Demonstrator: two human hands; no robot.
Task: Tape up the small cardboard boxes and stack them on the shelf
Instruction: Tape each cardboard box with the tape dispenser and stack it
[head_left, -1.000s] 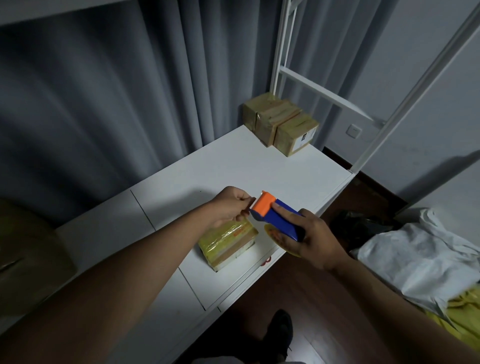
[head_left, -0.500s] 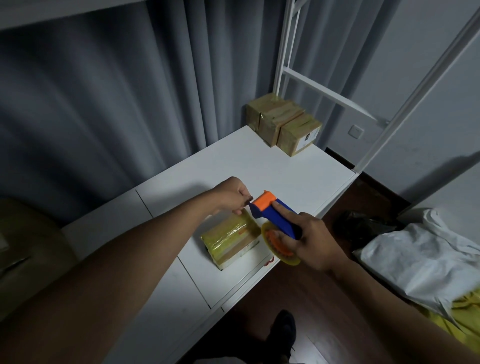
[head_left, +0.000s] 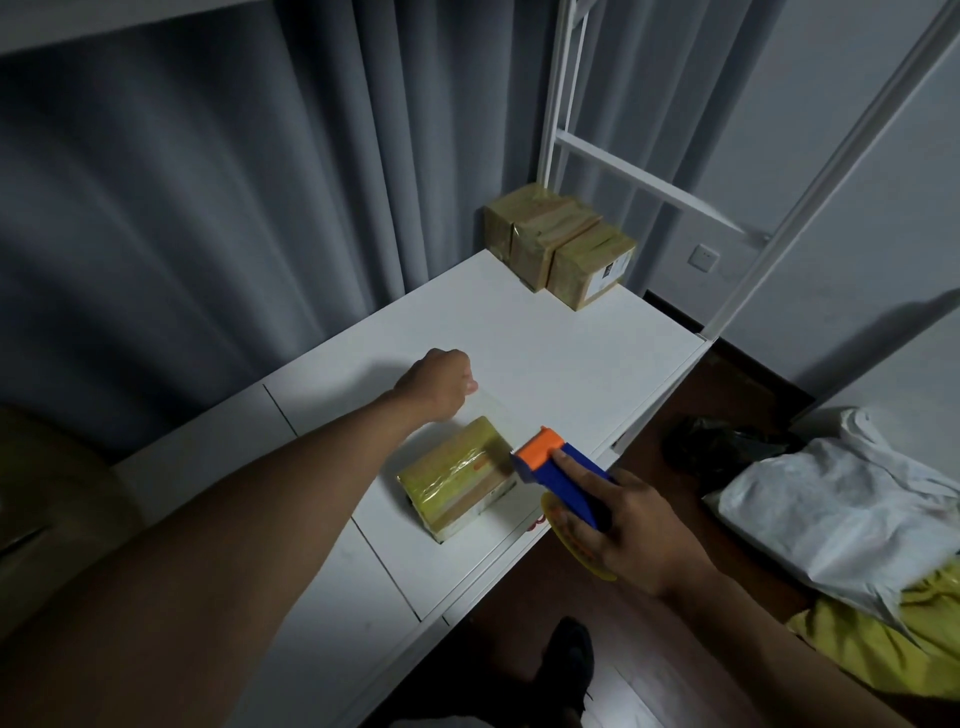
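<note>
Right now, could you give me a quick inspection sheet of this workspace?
Surface: white shelf top.
Job's things: taped box near the front edge; three boxes at the back corner; tape dispenser.
Clutter: white bag on a yellow cloth.
Hands: left hand pinches pulled-out tape; right hand grips the dispenser.
Cables: nothing seen.
Surroundings: grey curtain, white frame, wall socket.

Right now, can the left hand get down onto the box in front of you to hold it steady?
Probably yes. The left hand hovers just behind the box with bare shelf between them, but it seems to be pinching a stretched strip of tape from the dispenser, so it isn't free.
</note>
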